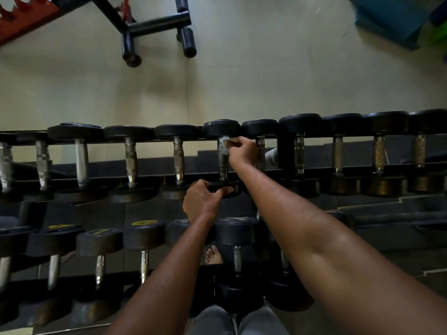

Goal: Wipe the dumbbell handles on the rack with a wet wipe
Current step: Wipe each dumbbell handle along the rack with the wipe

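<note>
A long rack (154, 175) carries a row of black dumbbells with metal handles on its upper tier. My right hand (243, 151) pinches a white wet wipe (225, 143) against the far end of one middle dumbbell's handle (222, 163), just below its far head (221, 128). My left hand (202, 200) grips the near head (227, 187) of the same dumbbell, thumb over its edge. Neighbouring handles (178, 155) stand close on both sides.
A lower tier holds more black dumbbells (235, 230), some with yellow labels (144, 223). Beyond the rack lies a pale floor with a black and red bench frame (154, 22) and a blue box (391, 18). My bare foot (213, 255) shows under the rack.
</note>
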The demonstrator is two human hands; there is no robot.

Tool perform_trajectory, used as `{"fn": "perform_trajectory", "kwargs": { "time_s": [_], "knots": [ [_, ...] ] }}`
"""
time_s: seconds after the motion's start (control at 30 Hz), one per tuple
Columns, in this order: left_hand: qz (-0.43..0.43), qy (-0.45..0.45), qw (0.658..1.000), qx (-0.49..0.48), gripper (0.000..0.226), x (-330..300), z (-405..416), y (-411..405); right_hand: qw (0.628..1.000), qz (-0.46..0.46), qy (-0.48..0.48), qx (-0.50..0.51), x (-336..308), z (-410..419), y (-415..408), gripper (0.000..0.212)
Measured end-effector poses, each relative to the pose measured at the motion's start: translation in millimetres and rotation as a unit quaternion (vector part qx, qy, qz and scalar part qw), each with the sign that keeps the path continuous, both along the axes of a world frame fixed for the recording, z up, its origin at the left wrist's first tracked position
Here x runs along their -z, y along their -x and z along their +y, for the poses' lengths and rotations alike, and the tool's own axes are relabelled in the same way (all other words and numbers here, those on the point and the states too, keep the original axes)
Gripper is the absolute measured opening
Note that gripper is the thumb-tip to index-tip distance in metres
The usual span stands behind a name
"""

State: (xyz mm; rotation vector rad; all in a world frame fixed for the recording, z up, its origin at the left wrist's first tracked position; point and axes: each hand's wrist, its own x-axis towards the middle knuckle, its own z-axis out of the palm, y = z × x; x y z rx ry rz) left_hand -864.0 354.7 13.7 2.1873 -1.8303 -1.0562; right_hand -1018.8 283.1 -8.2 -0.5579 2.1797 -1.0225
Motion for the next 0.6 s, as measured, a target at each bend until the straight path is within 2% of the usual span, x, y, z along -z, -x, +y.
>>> {"fn": "perform_trajectory", "kwargs": {
  "time_s": [0.07, 0.13, 0.23, 0.37, 0.43, 0.53, 0.6],
  "knots": [
    [0.0, -0.005, 1.0, 0.002, 0.059, 0.4, -1.9, -0.2, 0.992, -0.101, -0.011, 0.08, -0.6, -1.3, 1.0, 0.003],
    [-0.001, -0.012, 1.0, 0.003, 0.058, 0.3, -3.3, 0.1, 0.987, -0.131, -0.025, 0.094, -2.1, -5.5, 1.4, 0.015],
    [0.001, -0.02, 1.0, 0.007, 0.056, -2.0, -5.3, -0.3, 0.991, -0.116, -0.045, 0.039, -0.4, -9.2, 7.3, 0.014],
    [-0.003, -0.032, 0.999, 0.008, 0.056, -7.3, -10.0, -1.2, 0.979, -0.201, -0.016, -0.027, -0.1, -5.3, 22.2, 0.018],
    [-0.006, -0.034, 0.999, 0.01, 0.055, -8.2, -11.7, -1.5, 0.979, -0.193, -0.015, -0.057, 3.1, -7.9, 25.1, 0.021],
    [-0.001, -0.034, 0.999, 0.016, 0.053, -8.4, -10.5, -1.6, 0.989, -0.138, -0.035, -0.042, 7.2, -14.0, 27.0, 0.009],
    [-0.003, -0.035, 0.999, 0.018, 0.053, -9.0, -9.7, -1.6, 0.988, -0.139, -0.047, -0.043, 7.5, -9.9, 26.7, 0.009]
  ]
}}
